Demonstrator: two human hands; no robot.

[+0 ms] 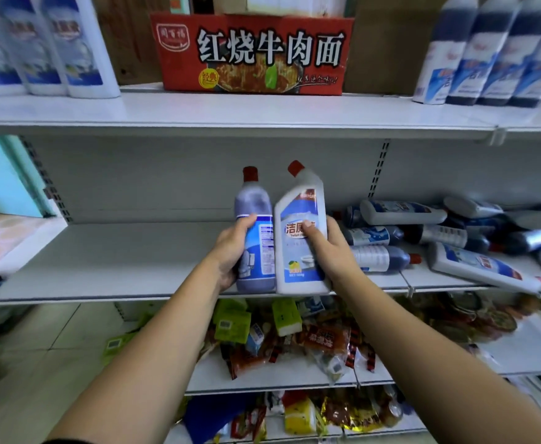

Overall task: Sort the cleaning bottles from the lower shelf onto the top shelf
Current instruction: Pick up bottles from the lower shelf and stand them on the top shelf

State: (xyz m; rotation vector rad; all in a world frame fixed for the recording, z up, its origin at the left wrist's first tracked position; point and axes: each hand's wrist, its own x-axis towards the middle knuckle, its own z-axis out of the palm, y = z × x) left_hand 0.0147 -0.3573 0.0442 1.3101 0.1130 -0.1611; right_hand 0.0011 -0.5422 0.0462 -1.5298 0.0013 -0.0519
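Observation:
My left hand (230, 248) grips a dark blue bottle (253, 203) with a red cap, held upright. Beside it, my right hand (330, 248) grips a white angled-neck toilet cleaner bottle (298, 216), also red-capped. The two bottles touch side by side, in front of the lower shelf (118, 261). A pile of similar cleaning bottles (423, 232) lies on its side on the right of that shelf. On the top shelf (262, 110) stand white bottles (38, 43) at the left and dark blue bottles (493, 49) at the right.
A red noodle carton (253, 52) sits at the middle of the top shelf. Below the lower shelf, two more shelves hold heaps of snack packets (294, 338). A tiled floor and a doorway lie to the left.

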